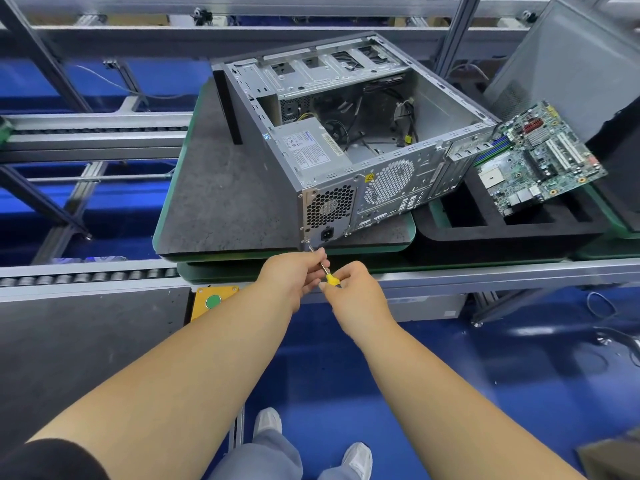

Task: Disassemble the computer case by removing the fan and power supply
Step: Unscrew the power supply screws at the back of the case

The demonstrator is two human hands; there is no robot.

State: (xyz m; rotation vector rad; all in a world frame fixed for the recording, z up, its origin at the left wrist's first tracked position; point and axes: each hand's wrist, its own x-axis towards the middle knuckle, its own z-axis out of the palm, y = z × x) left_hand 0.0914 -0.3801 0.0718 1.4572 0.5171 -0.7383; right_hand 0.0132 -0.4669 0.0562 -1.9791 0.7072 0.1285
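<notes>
Nearest the camera, two bare forearms reach forward over a blue floor [433, 358], with grey trousers and white shoes [268, 422] below. To the left, a yellow box with a green button [212, 301] sits at the bench [104, 275] edge.

Both hands meet on a screwdriver [327, 271]. The right hand [353, 292] has its grip curled round the yellow handle, fingers wrapped tight. The left hand [294, 271] pinches the metal shaft just ahead of the handle, fingertips closed on it. The tip points up and left, right at the lower rear corner of the case [346, 133], touching or just short of a screw there; too small to tell which.

The case lies on its side on a dark grey pallet [214, 202] with a green rim, its open side facing up. The power supply [311, 150] is in place in the near left corner of the case, its label facing up, its honeycomb grille [329, 206] and socket showing through the rear panel. Beside that grille, a round perforated fan vent [389, 181] marks the back wall. Loose black and yellow cables [401, 123] lie across the bare floor of the case.

Just right of the case, a green motherboard [533, 161] rests tilted on a black foam tray [485, 216]. Beyond it leans a grey side panel [571, 64]. Farthest off run aluminium frame rails [242, 36].
</notes>
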